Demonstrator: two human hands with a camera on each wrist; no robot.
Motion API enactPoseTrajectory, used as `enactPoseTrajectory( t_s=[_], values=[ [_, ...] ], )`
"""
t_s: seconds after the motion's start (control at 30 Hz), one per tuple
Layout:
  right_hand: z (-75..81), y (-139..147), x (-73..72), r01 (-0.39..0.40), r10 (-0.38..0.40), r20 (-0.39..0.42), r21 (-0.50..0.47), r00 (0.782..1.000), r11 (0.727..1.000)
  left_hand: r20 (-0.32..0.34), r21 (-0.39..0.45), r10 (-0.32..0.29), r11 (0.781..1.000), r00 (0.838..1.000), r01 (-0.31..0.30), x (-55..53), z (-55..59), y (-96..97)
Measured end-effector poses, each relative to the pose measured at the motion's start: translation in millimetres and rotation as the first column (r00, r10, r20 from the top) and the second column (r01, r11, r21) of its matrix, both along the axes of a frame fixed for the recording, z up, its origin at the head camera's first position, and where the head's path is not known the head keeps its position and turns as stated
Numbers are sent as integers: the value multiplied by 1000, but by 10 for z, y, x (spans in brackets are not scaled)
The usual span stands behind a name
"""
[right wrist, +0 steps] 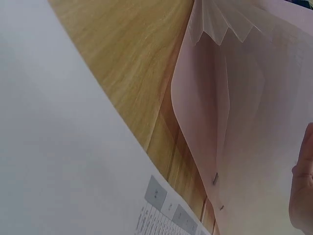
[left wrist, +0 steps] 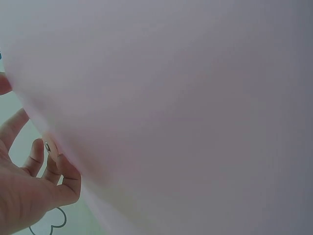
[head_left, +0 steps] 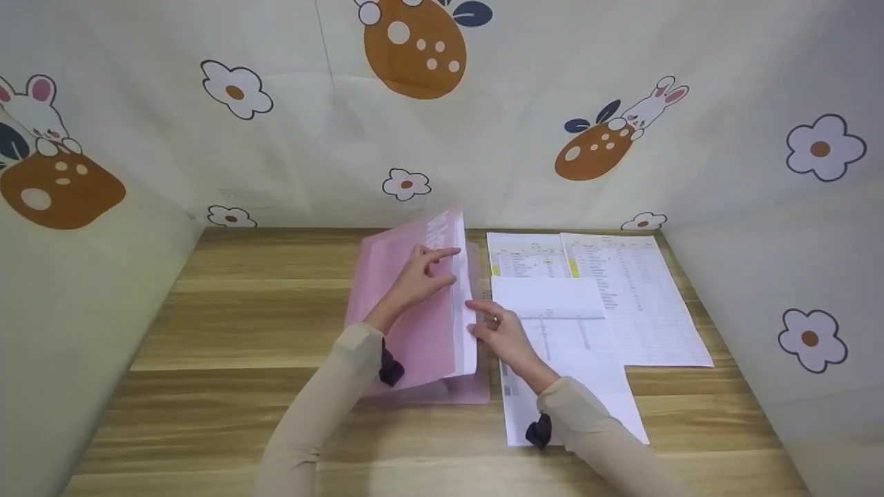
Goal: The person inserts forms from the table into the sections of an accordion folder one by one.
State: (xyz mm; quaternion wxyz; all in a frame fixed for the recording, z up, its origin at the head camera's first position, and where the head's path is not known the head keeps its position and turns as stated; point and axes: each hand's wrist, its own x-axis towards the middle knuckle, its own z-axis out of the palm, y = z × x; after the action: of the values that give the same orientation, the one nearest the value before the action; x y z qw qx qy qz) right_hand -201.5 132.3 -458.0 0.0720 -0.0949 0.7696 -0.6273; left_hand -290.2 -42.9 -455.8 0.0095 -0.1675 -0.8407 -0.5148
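A translucent pink expanding file folder (head_left: pixel 407 331) lies partly opened, its top panel tilted up along the right side. White paper (head_left: pixel 467 345) shows as a strip at the raised edge. My left hand (head_left: pixel 413 279) lies over the pink panel, index finger and thumb at that edge. Lower along the same edge, my right hand (head_left: pixel 507 335), a ring on one finger, pinches the white paper. Pale pink sheeting (left wrist: pixel 186 117) fills most of the left wrist view. In the right wrist view, the folder's pleated side (right wrist: pixel 220 22) and pocket walls stand apart.
Right of the folder lie printed sheets: a front sheet (head_left: pixel 566 386) under my right forearm, overlapping a back left sheet (head_left: pixel 525 255) and a back right sheet (head_left: pixel 642 304). The wooden table (head_left: pixel 228 310) meets a patterned fabric wall (head_left: pixel 311 138) at the back and sides.
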Motion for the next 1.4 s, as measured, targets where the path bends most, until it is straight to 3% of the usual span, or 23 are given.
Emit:
enactPoseTrajectory(
  t_s=[0.2, 0.3, 0.4, 0.47, 0.77, 1.4],
  values=[
    [29, -46, 1, -10, 11, -34, 30, 999, 1000, -7, 0, 4, 1000, 1000, -4, 2, -8, 4],
    [69, -73, 22, -4, 16, -129, 89, 991, 996, -20, 0, 8, 1000, 1000, -8, 1, -14, 8],
    [97, -98, 38, 6, 32, -243, 154, 970, 988, -30, 1, 9, 1000, 999, -9, 5, -12, 14],
    [102, -113, 39, 2, 44, -271, 167, 962, 986, -35, 2, 8, 1000, 999, -8, 4, -10, 15],
    [26, -151, 31, -64, 84, -193, 109, 978, 992, -32, 1, 4, 1000, 999, -3, 5, -13, 20],
    [-22, -174, 12, -57, 73, -122, 125, 990, 991, -28, -21, -11, 1000, 1000, 11, -4, -7, 20]
  ],
)
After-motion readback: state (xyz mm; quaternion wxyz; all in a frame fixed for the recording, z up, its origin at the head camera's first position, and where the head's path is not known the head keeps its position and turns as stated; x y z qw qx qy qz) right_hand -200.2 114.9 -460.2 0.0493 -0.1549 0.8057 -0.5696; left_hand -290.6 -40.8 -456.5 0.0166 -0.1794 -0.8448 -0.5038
